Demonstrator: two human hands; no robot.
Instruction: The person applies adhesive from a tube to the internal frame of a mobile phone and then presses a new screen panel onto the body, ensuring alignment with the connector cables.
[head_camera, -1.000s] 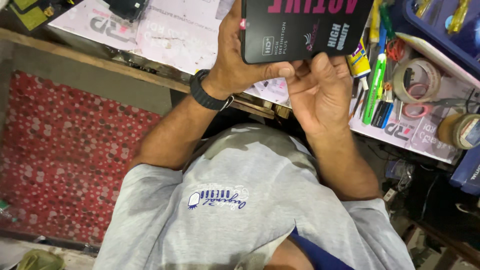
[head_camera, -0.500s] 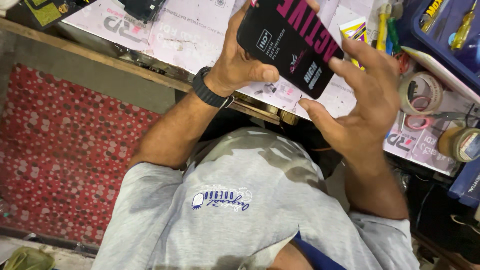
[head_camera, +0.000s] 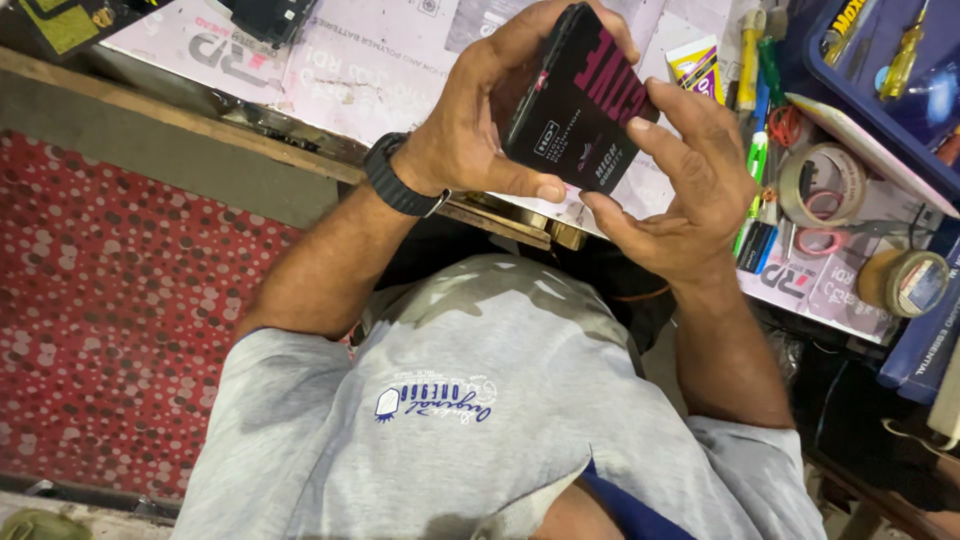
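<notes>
My left hand (head_camera: 465, 135), with a black watch (head_camera: 400, 185) on the wrist, grips a flat black box with pink lettering (head_camera: 575, 100) above the workbench edge. The box is tilted, its printed face turned toward my right hand. My right hand (head_camera: 685, 195) is against the box's right side: the fingers rest on its face and edge, and the thumb sits under its lower corner. Both hands hold it in front of my grey shirt.
The workbench (head_camera: 360, 70) is covered by a printed sheet. To the right lie pens and small tools (head_camera: 755, 100), two tape rolls (head_camera: 820, 185) (head_camera: 905, 282) and a blue tray of screwdrivers (head_camera: 880, 60). A black device (head_camera: 265, 15) lies at the top. Red dotted flooring (head_camera: 100, 300) is on the left.
The box has turned from lying broadside to standing tilted on its narrow side. My right hand came off it, opened to the right, and now presses against it again.
</notes>
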